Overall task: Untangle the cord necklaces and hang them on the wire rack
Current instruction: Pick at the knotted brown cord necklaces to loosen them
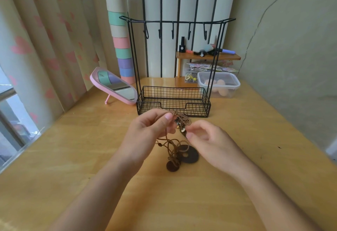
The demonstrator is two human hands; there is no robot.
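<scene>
Your left hand (145, 130) pinches the knotted cords (182, 118) above the table (73, 139) before the rack (197, 110), your right hand (209, 139) nips them lower down, so tugging hard may tighten the tangle.

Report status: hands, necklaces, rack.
Left hand grips cord necklaces, right hand pinches a strand. Necklaces tangled, disc pendants on the table. Wire rack hooks bare, path clear.
</scene>
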